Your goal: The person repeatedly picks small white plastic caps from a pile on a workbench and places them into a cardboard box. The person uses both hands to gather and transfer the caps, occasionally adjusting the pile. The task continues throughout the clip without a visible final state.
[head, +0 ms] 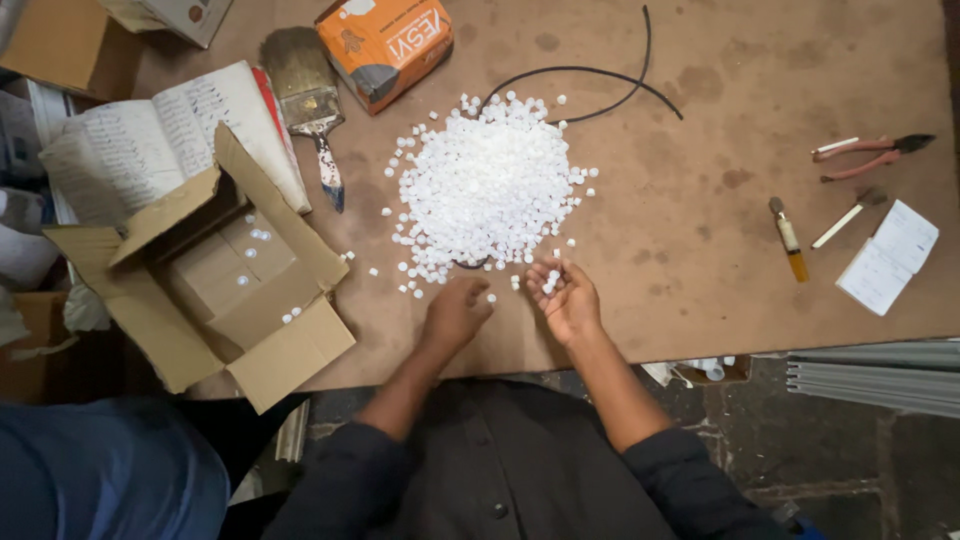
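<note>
My right hand (pixel 568 300) cupped palm-up, few white caps (pixel 549 283) cradled in loose grip; left hand (pixel 455 313) curled knuckles-up, contents unclear; both at cap pile (pixel 487 187) near edge, on desk (pixel 700 200).

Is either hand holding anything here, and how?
Right hand cups a few small white caps in its upturned palm; left hand rests knuckles-up, contents hidden.

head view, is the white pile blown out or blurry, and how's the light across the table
Head view: the pile of small white caps is overexposed at its middle, with single caps clear only at the edges; light is even on the brown table, falling darker toward the bottom of the frame; the left hand and right hand look slightly soft.
</note>
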A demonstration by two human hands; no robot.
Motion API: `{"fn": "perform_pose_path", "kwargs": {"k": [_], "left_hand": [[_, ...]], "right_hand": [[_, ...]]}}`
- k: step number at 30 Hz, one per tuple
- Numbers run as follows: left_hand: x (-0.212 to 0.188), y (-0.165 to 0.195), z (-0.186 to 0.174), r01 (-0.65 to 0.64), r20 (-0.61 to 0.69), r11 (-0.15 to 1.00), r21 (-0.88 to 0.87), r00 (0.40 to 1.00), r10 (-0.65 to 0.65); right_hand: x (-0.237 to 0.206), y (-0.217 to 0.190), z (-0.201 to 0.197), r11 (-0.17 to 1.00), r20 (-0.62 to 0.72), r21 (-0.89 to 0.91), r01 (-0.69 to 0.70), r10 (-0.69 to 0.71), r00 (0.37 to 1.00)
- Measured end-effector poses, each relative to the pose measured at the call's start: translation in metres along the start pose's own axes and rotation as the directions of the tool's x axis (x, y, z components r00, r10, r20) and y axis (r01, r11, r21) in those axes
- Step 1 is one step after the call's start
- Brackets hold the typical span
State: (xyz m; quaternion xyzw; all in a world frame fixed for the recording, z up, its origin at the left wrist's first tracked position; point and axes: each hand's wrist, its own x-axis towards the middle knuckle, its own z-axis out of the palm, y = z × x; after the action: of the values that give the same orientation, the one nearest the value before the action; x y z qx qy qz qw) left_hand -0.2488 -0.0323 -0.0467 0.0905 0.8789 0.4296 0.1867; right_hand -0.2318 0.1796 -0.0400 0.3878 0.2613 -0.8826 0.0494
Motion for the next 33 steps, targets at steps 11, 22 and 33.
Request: {"fn": "perform_pose_path", "kwargs": {"k": [11,22,33], "left_hand": [[0.017,0.039,0.014,0.051,0.11,0.975,-0.216,0.994,-0.027],[0.021,0.051,0.026,-0.162,0.119,0.955,0.25,0.984,0.136],[0.038,0.048,0.035,-0.186,-0.08,0.977,0.104,0.978,0.194]], "right_hand": [[-0.011,-0.005,-0.016,0.998,-0.004,-0.032,-0.057,0.057,0.998],[-0.005,-0.025,-0.026,1.0,0.05,-0.017,0.005,-0.004,0.999],[-0.012,-0.032,-0.025,1.0,0.022,-0.018,-0.003,0.003,1.0]]}}
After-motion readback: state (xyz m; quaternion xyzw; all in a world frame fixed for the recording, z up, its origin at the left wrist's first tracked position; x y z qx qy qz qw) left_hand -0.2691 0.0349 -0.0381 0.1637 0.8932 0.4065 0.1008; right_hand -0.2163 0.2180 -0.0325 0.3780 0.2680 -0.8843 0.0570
